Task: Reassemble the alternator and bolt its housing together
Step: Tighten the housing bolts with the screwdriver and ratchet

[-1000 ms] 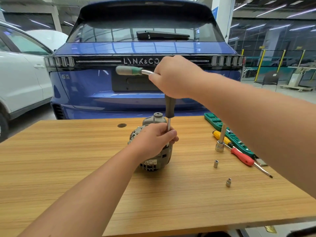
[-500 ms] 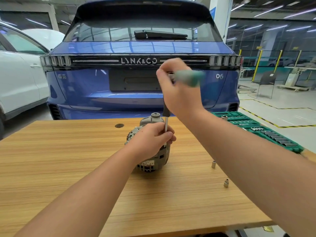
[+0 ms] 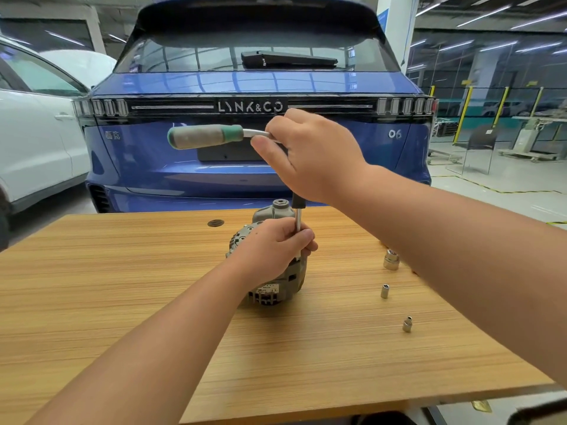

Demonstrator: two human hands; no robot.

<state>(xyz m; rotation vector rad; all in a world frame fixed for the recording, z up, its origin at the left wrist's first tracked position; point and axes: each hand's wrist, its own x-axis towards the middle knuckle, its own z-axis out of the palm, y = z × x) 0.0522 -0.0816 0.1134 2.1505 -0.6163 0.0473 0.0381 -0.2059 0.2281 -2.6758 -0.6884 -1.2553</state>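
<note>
Two hands on it: the left hand (image 3: 273,250) curls round the alternator (image 3: 276,271) and the extension bar (image 3: 298,220), mid-table toward the far edge, while the right hand (image 3: 310,154) grips the ratchet (image 3: 208,136) at its head, handle pointing left. Looks like bolt-tightening on the housing (bolt itself hidden). Next calls for a level swing, bar kept upright, alternator pinned. Three sockets (image 3: 384,291) wait by the right edge.

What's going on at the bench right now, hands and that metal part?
Right hand grips ratchet head atop extension. Left hand holds extension's lower end, resting on alternator. Loose sockets lie clear to the side.
</note>
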